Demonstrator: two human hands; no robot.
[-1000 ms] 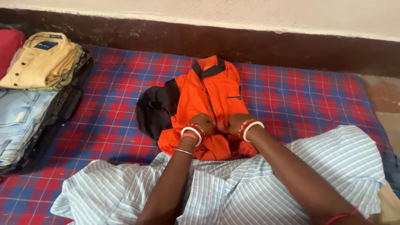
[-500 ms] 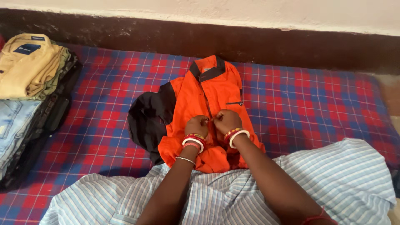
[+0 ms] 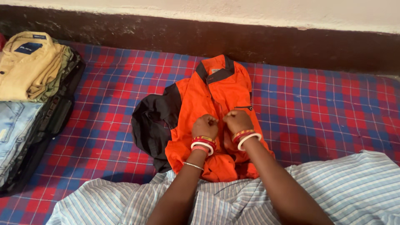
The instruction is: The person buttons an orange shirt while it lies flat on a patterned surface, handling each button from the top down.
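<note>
Only the head view here, looking down at a bed covered in a red and blue checked sheet (image 3: 325, 108). An orange shirt (image 3: 216, 96) with a dark collar lies face up in the middle of it, collar toward the wall, hem bunched up near the person's lap. Both hands sit close together on the shirt's front strip, about halfway down: the left hand (image 3: 205, 126) and right hand (image 3: 237, 121) each have the grip closed into a pinch on the cloth at the placket, knuckles nearly touching. Can't tell if there's a button between the fingers, too small. A black garment (image 3: 150, 121) pokes out from under the shirt's left side. Off on the left edge there's a stack of folded clothes (image 3: 29, 62), tan shirt on top, with pale jeans (image 3: 14, 129) beside it. A light striped cloth (image 3: 354, 187) covers the lap. My take: the shirt is light, floppy cotton, wrinkles easily, so best held by the placket edges or shoulder seams, not the loose middle.
</note>
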